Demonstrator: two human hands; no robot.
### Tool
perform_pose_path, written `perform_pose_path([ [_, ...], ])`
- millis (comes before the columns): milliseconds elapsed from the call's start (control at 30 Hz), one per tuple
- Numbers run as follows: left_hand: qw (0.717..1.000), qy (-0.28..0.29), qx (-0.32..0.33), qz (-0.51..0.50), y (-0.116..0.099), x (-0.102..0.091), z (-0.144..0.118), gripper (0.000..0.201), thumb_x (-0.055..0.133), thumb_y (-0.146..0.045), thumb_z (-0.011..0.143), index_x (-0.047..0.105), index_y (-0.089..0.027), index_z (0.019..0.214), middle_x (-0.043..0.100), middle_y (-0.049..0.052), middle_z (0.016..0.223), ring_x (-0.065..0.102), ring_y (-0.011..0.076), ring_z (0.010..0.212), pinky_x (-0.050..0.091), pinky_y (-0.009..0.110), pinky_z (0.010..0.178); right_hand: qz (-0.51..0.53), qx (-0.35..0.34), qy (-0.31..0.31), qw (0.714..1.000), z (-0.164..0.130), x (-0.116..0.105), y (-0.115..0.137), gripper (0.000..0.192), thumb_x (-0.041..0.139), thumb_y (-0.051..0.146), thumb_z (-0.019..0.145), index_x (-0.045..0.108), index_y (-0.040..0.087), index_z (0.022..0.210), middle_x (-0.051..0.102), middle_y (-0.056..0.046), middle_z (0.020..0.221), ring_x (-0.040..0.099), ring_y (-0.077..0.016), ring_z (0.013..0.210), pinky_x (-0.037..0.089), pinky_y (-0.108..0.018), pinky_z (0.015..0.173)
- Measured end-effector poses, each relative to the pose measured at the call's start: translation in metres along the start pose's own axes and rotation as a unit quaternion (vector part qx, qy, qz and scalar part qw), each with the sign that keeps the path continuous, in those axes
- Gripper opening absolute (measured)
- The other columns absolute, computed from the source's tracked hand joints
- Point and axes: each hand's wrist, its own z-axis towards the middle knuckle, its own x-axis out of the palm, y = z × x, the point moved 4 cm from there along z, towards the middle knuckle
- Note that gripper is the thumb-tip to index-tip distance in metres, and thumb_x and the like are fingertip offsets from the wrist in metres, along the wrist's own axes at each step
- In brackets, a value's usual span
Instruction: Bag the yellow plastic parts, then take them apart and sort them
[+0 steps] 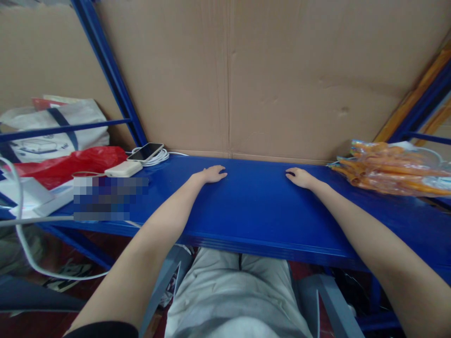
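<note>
My left hand point(213, 174) rests on the blue tabletop point(246, 206), fingers stretched forward and thumb apart, with nothing in it. Further right, my right hand point(299, 178) also touches the tabletop, its fingers loosely bent and thumb apart; it holds nothing either. Bare blue surface lies between the two hands. Nearest to the left hand is a phone point(145, 151) lying on a coiled white cable point(158, 158). To the right of my right hand lie orange, tapered pieces in clear plastic bags point(391, 171); what they are I cannot tell.
A white power bank point(123, 169), a red plastic bag point(84, 162), a white tote bag point(59, 129) and a white box point(52, 202) crowd the left end. A white cable point(21, 234) loops off the front edge. Cardboard point(282, 84) stands behind, between blue posts point(109, 70).
</note>
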Motion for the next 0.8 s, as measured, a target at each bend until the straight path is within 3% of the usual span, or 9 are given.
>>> perform_pose_path([
  [67,1.0,0.004,-0.004,0.002,-0.003,-0.001,-0.002,0.068,0.033,-0.054,0.099,0.037,-0.019,0.158,0.03,0.009,0.167,0.026,0.025,0.156,0.025,0.04,0.126,0.093,0.051,-0.026,0.994,0.0,-0.007,-0.004,0.029,0.058,0.019,0.09,0.076,0.013,0.112,0.073,-0.014,0.126,0.066,-0.027,0.124,0.047,-0.038,0.111],
  [133,1.0,0.006,-0.009,0.003,-0.005,-0.003,-0.004,0.067,0.033,-0.052,0.099,0.037,-0.018,0.158,0.029,0.01,0.168,0.025,0.0249,0.156,0.024,0.041,0.126,0.224,0.121,-0.082,0.964,-0.001,-0.016,-0.012,0.024,0.057,0.021,0.09,0.073,0.013,0.107,0.076,-0.014,0.114,0.073,-0.025,0.107,0.055,-0.039,0.1],
  [267,1.0,0.008,-0.015,0.005,-0.008,-0.004,-0.006,0.067,0.032,-0.049,0.1,0.036,-0.016,0.158,0.028,0.011,0.168,0.025,0.0255,0.156,0.024,0.042,0.126,0.466,0.222,-0.219,0.828,-0.006,-0.039,-0.04,0.026,0.043,0.026,0.099,0.059,0.016,0.116,0.074,-0.013,0.11,0.074,-0.0162,0.08,0.058,-0.028,0.07],
  [333,1.0,0.009,-0.017,0.007,-0.008,-0.004,-0.006,0.067,0.032,-0.049,0.1,0.036,-0.017,0.159,0.028,0.011,0.168,0.025,0.0253,0.156,0.024,0.043,0.126,0.525,0.243,-0.262,0.772,-0.008,-0.049,-0.058,0.031,0.031,0.026,0.102,0.054,0.019,0.121,0.071,-0.013,0.114,0.073,-0.0149,0.082,0.056,-0.024,0.064],
  [400,1.0,0.01,-0.017,0.011,-0.007,-0.003,-0.006,0.067,0.031,-0.049,0.1,0.035,-0.018,0.159,0.028,0.01,0.168,0.025,0.0252,0.156,0.024,0.043,0.125,0.553,0.261,-0.281,0.739,-0.009,-0.055,-0.077,0.041,0.018,0.023,0.102,0.051,0.02,0.126,0.067,-0.014,0.118,0.072,-0.0144,0.09,0.055,-0.023,0.064],
  [433,1.0,0.01,-0.017,0.013,-0.007,-0.003,-0.006,0.067,0.031,-0.05,0.1,0.035,-0.019,0.159,0.028,0.01,0.168,0.025,0.0253,0.156,0.025,0.043,0.125,0.55,0.265,-0.288,0.738,-0.009,-0.058,-0.086,0.045,0.013,0.022,0.102,0.05,0.021,0.128,0.066,-0.014,0.119,0.072,-0.0146,0.093,0.054,-0.023,0.065],
  [567,1.0,0.012,-0.015,0.02,-0.006,-0.003,-0.006,0.067,0.03,-0.051,0.1,0.035,-0.02,0.159,0.028,0.009,0.168,0.025,0.0251,0.156,0.025,0.044,0.125,0.49,0.247,-0.302,0.78,-0.006,-0.062,-0.113,0.057,0.001,0.036,0.104,0.048,0.026,0.135,0.063,-0.012,0.112,0.071,-0.0193,0.096,0.056,-0.028,0.065],
  [667,1.0,0.011,-0.015,0.019,-0.006,-0.003,-0.007,0.068,0.03,-0.051,0.1,0.034,-0.019,0.159,0.027,0.009,0.168,0.025,0.025,0.156,0.025,0.043,0.125,0.511,0.27,-0.318,0.752,-0.008,-0.061,-0.118,0.062,-0.004,0.041,0.103,0.048,0.03,0.136,0.066,-0.011,0.109,0.072,-0.0189,0.088,0.057,-0.03,0.064],
  [800,1.0,0.006,-0.011,0.015,-0.006,-0.004,-0.007,0.068,0.031,-0.052,0.099,0.036,-0.02,0.159,0.029,0.009,0.167,0.026,0.026,0.156,0.027,0.044,0.125,0.528,0.318,-0.339,0.711,-0.018,-0.065,-0.104,0.06,-0.004,0.042,0.104,0.047,0.031,0.134,0.067,-0.011,0.118,0.073,-0.0161,0.081,0.056,-0.026,0.061],
])
